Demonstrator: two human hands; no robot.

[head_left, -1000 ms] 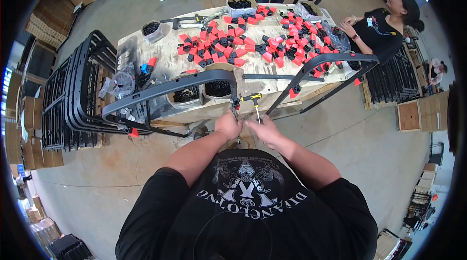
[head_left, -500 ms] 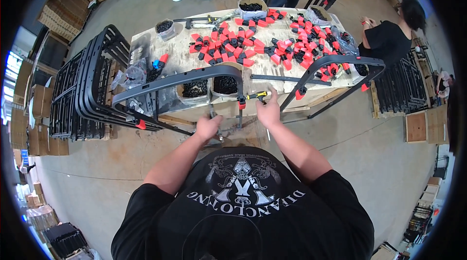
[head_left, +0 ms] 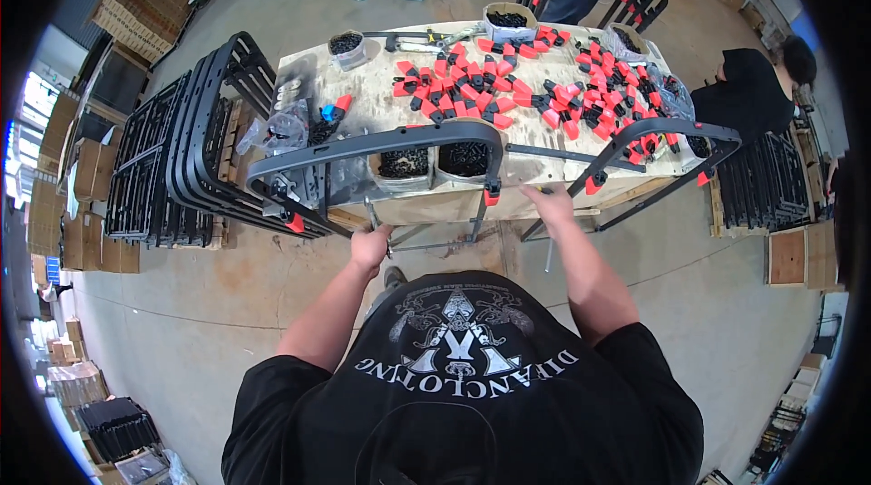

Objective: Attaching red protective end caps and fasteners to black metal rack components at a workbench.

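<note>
While the left hand (head_left: 369, 249) grips one grey tool (head_left: 371, 213) before the left of two black frames (head_left: 363, 143), two tubs (head_left: 404, 184) stand behind that frame; between the frames, the right hand (head_left: 552, 209) grasps one driver (head_left: 548, 255), shaft down. The hands, nearly touching earlier, are well apart.

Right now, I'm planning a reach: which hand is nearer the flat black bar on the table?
Right: the right hand is just in front of the black bar; the left hand is farther off, to its left.
</note>
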